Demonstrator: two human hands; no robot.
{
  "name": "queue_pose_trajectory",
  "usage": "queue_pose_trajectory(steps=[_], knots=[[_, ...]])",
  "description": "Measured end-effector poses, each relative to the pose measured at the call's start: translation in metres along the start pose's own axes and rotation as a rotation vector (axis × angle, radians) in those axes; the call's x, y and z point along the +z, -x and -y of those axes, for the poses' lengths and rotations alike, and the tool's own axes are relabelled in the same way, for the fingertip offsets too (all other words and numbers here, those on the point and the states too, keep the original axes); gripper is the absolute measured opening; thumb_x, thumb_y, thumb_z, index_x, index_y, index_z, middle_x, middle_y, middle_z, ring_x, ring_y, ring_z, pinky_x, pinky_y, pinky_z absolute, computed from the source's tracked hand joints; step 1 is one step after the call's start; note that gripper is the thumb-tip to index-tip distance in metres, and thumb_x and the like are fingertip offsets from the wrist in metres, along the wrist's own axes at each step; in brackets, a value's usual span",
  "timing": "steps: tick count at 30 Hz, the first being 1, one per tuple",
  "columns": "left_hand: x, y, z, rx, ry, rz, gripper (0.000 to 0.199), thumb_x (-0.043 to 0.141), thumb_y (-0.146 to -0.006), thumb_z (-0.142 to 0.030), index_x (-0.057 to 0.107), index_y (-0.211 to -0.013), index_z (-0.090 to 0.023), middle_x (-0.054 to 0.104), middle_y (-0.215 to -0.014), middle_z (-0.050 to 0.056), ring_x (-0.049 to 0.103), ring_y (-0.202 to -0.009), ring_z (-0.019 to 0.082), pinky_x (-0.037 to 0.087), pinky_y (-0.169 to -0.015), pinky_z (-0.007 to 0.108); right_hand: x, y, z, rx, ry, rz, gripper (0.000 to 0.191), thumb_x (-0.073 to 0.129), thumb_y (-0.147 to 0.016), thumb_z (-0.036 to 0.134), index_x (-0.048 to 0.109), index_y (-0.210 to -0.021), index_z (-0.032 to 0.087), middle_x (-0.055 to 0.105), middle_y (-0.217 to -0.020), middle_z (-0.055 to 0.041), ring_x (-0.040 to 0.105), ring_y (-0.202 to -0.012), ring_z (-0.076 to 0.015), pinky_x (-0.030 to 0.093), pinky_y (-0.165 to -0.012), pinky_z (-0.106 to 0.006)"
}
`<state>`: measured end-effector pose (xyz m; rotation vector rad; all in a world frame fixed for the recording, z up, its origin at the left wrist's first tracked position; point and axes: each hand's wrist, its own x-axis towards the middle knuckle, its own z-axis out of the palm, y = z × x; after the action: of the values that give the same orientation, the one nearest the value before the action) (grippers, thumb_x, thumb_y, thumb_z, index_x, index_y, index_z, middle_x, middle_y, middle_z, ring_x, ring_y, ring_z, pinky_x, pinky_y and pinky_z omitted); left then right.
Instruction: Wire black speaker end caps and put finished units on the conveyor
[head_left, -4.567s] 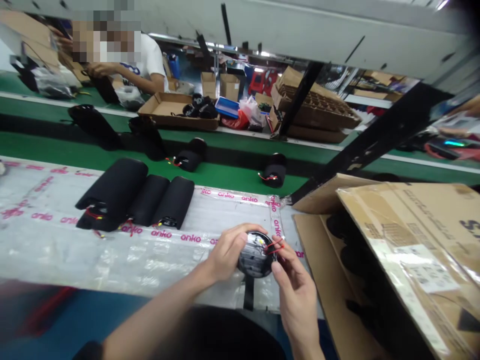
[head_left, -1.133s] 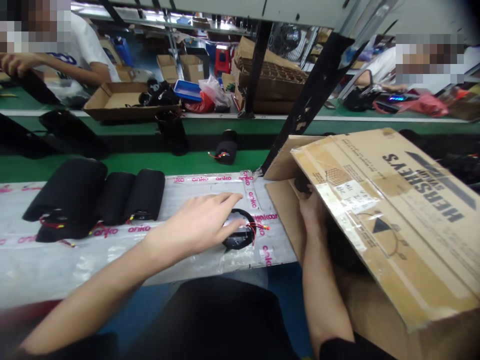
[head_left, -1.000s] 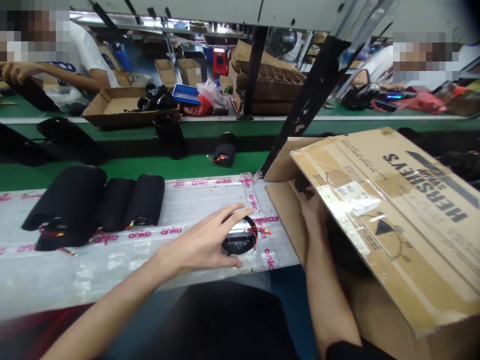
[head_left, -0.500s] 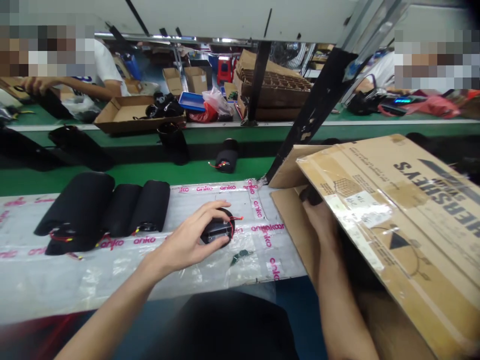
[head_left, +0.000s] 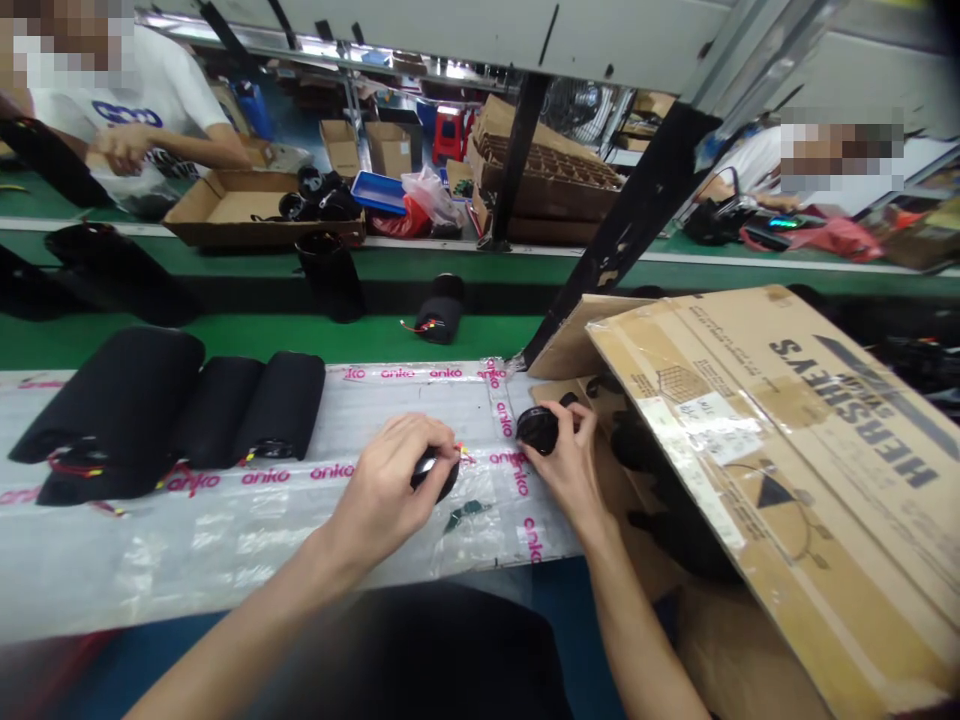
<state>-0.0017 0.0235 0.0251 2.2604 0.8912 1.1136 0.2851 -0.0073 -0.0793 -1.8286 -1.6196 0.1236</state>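
Plastic sheeting point(head_left: 225, 560) and pink-lettered tape point(head_left: 334, 471) cover our bench point(head_left: 390, 400), with a green strip point(head_left: 375, 345) behind it and people in white shirts point(head_left: 176, 85) on the far side. We judge the step in hand to be bringing out and handling two parts at once. Our left hand point(head_left: 397, 475) curls over a round black part point(head_left: 450, 484) at the bench, thumb and fingers closed on it; whether they also pinch the wires point(head_left: 466, 456) by the fingertips, we cannot tell. Our right hand point(head_left: 570, 455) pinches a second black part point(head_left: 538, 428) between thumb and fingers, just beside the open carton point(head_left: 825, 450). As we see it, the next move calls for a steady grip on both, with the wires clear of snags. More dark pieces point(head_left: 675, 500) sit inside the carton, which crowds our right; its flap point(head_left: 559, 340) and the slanted post point(head_left: 619, 235) limit reach there. Several black tubes point(head_left: 120, 390) lie to our left, well apart from the hands.
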Motion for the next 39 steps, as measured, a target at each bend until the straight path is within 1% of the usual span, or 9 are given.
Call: queue_pose_trajectory(steps=[5, 10, 16, 19, 21, 24, 29, 32, 39], knots=[[0.012, 0.003, 0.002, -0.081, 0.036, -0.148, 0.009, 0.065, -0.103, -0.014, 0.061, -0.104, -0.022, 0.075, -0.101, 0.004, 0.075, -0.096, 0.018, 0.059, -0.088, 0.034, 0.021, 0.004, 0.018, -0.078, -0.027, -0.012, 0.063, 0.081, -0.091, 0.047, 0.052, -0.141, 0.021, 0.060, -0.123, -0.0141, 0.063, -0.117, -0.0366, 0.056, -0.104, -0.057], [0.016, 0.004, 0.004, -0.081, 0.056, -0.204, 0.011, 0.071, -0.101, -0.016, 0.062, -0.104, -0.022, 0.074, -0.098, 0.001, 0.074, -0.092, 0.016, 0.059, -0.087, 0.032, 0.031, 0.043, 0.045, -0.149, -0.034, 0.114, 0.052, 0.072, -0.099, 0.047, 0.055, -0.143, 0.025, 0.064, -0.123, -0.0142, 0.062, -0.114, -0.0358, 0.055, -0.102, -0.058], [0.011, 0.001, 0.003, -0.032, 0.043, -0.112, 0.006, 0.069, -0.102, -0.017, 0.064, -0.102, -0.022, 0.076, -0.096, 0.003, 0.073, -0.096, 0.019, 0.058, -0.090, 0.036, 0.029, 0.069, 0.052, -0.150, -0.021, 0.067, 0.020, 0.072, -0.095, 0.028, 0.063, -0.112, 0.026, 0.046, -0.153, -0.0172, 0.046, -0.145, -0.0426, 0.046, -0.115, -0.069], [0.008, -0.001, 0.005, 0.017, 0.028, -0.047, 0.005, 0.068, -0.102, -0.018, 0.066, -0.103, -0.022, 0.077, -0.100, 0.004, 0.073, -0.101, 0.022, 0.057, -0.095, 0.040, 0.024, 0.058, 0.045, -0.123, -0.053, 0.205, 0.015, 0.072, -0.090, 0.025, 0.060, -0.099, 0.025, 0.050, -0.154, -0.0179, 0.048, -0.146, -0.0432, 0.047, -0.116, -0.067], [0.005, -0.002, 0.007, 0.067, 0.022, -0.013, 0.008, 0.069, -0.101, -0.017, 0.066, -0.107, -0.022, 0.079, -0.104, 0.005, 0.074, -0.107, 0.023, 0.057, -0.099, 0.041, 0.018, 0.048, 0.043, -0.062, -0.152, 0.286, 0.015, 0.072, -0.090, 0.027, 0.059, -0.097, 0.025, 0.058, -0.147, -0.0173, 0.055, -0.142, -0.0408, 0.049, -0.115, -0.062], [0.000, -0.003, 0.009, 0.164, 0.015, 0.044, 0.015, 0.072, -0.099, -0.019, 0.068, -0.112, -0.023, 0.081, -0.106, 0.005, 0.075, -0.111, 0.024, 0.058, -0.101, 0.042, 0.005, 0.034, 0.049, 0.136, -0.450, 0.242, 0.028, 0.066, -0.098, 0.045, 0.058, -0.118, 0.026, 0.069, -0.133, -0.0132, 0.067, -0.128, -0.0346, 0.056, -0.107, -0.053], [-0.007, -0.005, 0.010, 0.225, -0.063, 0.132, 0.019, 0.071, -0.098, -0.022, 0.070, -0.117, -0.024, 0.081, -0.111, 0.006, 0.075, -0.111, 0.024, 0.054, -0.111, 0.047, -0.015, 0.015, 0.076, 0.330, -0.995, 0.171, 0.051, 0.034, -0.108, 0.061, 0.056, -0.137, 0.025, 0.076, -0.126, -0.0126, 0.080, -0.097, -0.0304, 0.066, -0.074, -0.043], [-0.006, -0.007, 0.009, 0.227, -0.120, 0.099, 0.009, 0.068, -0.102, -0.021, 0.072, -0.111, -0.023, 0.082, -0.106, 0.004, 0.077, -0.106, 0.022, 0.052, -0.113, 0.047, -0.022, 0.010, 0.088, 0.273, -1.051, 0.195, 0.061, 0.033, -0.106, 0.064, 0.052, -0.148, 0.024, 0.073, -0.140, -0.0164, 0.078, -0.116, -0.0350, 0.066, -0.092, -0.051], [0.001, -0.011, 0.002, 0.129, -0.037, -0.024, 0.004, 0.071, -0.103, -0.022, 0.076, -0.102, -0.022, 0.084, -0.094, 0.000, 0.079, -0.091, 0.019, 0.056, -0.100, 0.040, -0.039, 0.013, 0.093, -0.048, -0.998, 0.241, 0.062, 0.052, -0.103, 0.059, 0.046, -0.158, 0.030, 0.051, -0.169, -0.0131, 0.052, -0.154, -0.0393, 0.044, -0.125, -0.068]])
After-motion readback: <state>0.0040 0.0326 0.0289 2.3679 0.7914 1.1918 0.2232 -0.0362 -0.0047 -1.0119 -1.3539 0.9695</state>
